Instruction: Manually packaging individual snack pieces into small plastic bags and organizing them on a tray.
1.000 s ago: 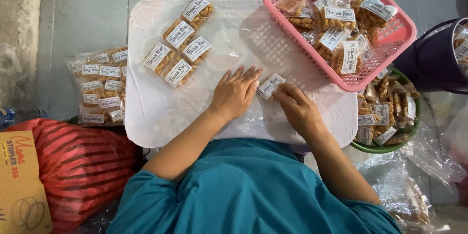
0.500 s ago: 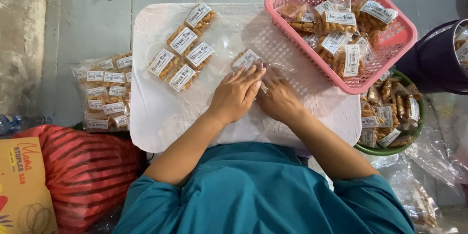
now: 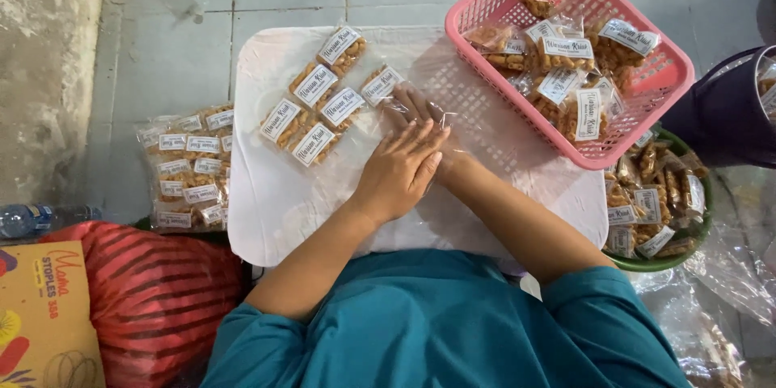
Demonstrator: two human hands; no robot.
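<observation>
Item 1, far left: stack of bagged snack packets point(image 3: 187, 170) on the floor beside the surface point(image 3: 267, 210); I see no contact with either hand.

Item 2: five labelled snack packets point(image 3: 314, 113) in a loose cluster on the surface.

Item 3: sixth packet point(image 3: 381, 85), just right of the cluster, touching my right hand's point(image 3: 416, 109) fingertips. I cannot tell if the fingers pinch it or only press it.

Item 4: left hand point(image 3: 398, 170), flat, fingers released, lying over the right wrist, grasping nothing.

Item 5: pink basket point(image 3: 647, 125) overhanging the surface edge.

Risk, my judgement: crossed hands could nudge the cluster askew; a bumped basket might tip.
</observation>
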